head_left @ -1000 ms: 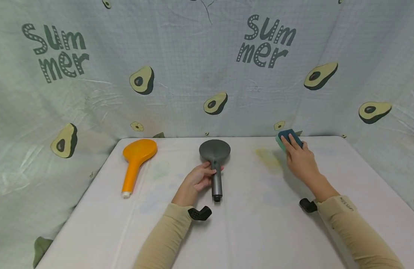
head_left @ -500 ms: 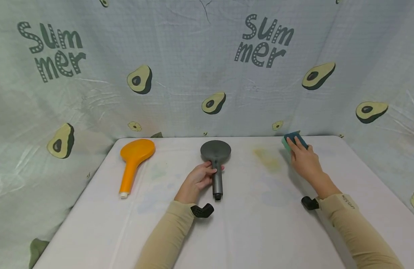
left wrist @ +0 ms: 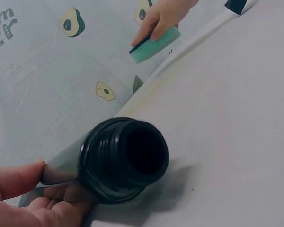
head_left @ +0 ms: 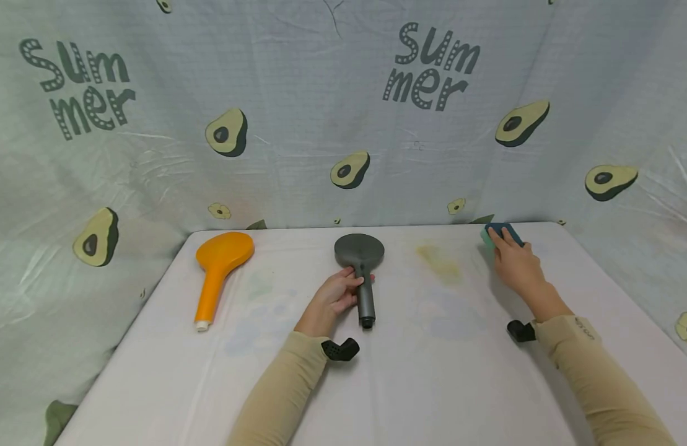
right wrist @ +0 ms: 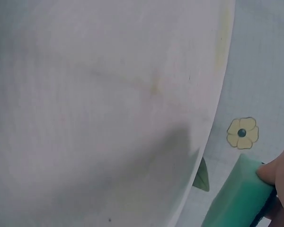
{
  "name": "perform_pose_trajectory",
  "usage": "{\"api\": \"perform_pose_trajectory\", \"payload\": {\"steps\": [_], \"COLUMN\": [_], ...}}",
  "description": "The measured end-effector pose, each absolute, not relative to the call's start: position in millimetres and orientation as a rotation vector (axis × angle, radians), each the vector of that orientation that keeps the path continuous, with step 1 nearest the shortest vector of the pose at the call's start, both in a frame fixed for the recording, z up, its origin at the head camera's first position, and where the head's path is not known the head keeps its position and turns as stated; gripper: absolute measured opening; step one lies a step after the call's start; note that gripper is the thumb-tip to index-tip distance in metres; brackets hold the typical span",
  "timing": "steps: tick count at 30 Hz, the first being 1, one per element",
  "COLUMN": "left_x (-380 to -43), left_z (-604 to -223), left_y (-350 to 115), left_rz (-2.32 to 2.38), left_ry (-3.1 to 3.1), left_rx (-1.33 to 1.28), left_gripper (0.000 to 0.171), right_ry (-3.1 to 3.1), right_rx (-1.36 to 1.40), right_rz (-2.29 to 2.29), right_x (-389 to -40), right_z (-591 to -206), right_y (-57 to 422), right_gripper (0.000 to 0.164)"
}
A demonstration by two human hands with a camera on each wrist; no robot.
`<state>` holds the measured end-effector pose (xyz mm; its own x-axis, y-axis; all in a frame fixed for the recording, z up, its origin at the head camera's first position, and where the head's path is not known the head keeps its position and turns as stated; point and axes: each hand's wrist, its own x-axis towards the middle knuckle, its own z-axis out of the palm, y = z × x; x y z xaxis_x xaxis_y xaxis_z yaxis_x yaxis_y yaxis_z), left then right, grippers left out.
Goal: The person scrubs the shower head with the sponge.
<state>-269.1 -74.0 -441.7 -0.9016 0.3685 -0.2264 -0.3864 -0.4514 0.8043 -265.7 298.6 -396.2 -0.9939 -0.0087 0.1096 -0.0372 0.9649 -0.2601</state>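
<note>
My left hand grips the handle of a dark grey shower head at the middle of the white table. Its black threaded end faces the left wrist camera, and a shadow lies below it. Towards the table's back right, my right hand holds a sponge, dark blue on top and green beneath. Thumb and fingers pinch the green foam in the right wrist view. From the left wrist view, the sponge appears off the table.
An orange shower head with a white threaded end lies at the left of the table. A yellowish stain marks the cloth between the hands. Behind the table's back edge hangs a curtain printed with avocados.
My right hand has moved the sponge rightward, away from the yellow stain. My left hand keeps its hold on the grey shower head, which has barely shifted. The head view has turned slightly.
</note>
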Motion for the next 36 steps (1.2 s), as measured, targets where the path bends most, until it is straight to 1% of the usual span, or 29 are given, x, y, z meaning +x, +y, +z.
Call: {"api": "perform_pose_trajectory", "payload": {"steps": [7, 13, 21, 31, 36], "left_x": [-271.3, -270.2, -266.1, -259.7, -257.4], "left_z": [-438.9, -432.0, -431.0, -438.7, -435.7], "left_y": [-71.4, -67.4, -61.1, -56.9, -57.8], "left_rz": [2.378, 2.357, 2.352, 2.377, 2.375], "left_ry": [1.317, 1.429, 1.512, 1.557, 1.556], "left_rx": [-0.120, -0.253, -0.411, -0.483, -0.484], "left_gripper": [0.070, 0.065, 0.064, 0.053, 0.050], "right_ry": [-3.094, -3.154, -3.207, -3.275, -3.282], "right_rx": [-0.042, -0.097, -0.122, -0.070, -0.029], "right_rz": [0.427, 0.423, 0.427, 0.375, 0.354], "right_x": [-270.3, -277.0, -278.9, -276.3, -276.3], "right_z": [-391.2, -387.1, -384.9, -392.7, -395.2], "right_y": [305.7, 311.7, 319.1, 333.3, 336.4], "right_gripper": [0.053, 0.055, 0.055, 0.056, 0.054]}}
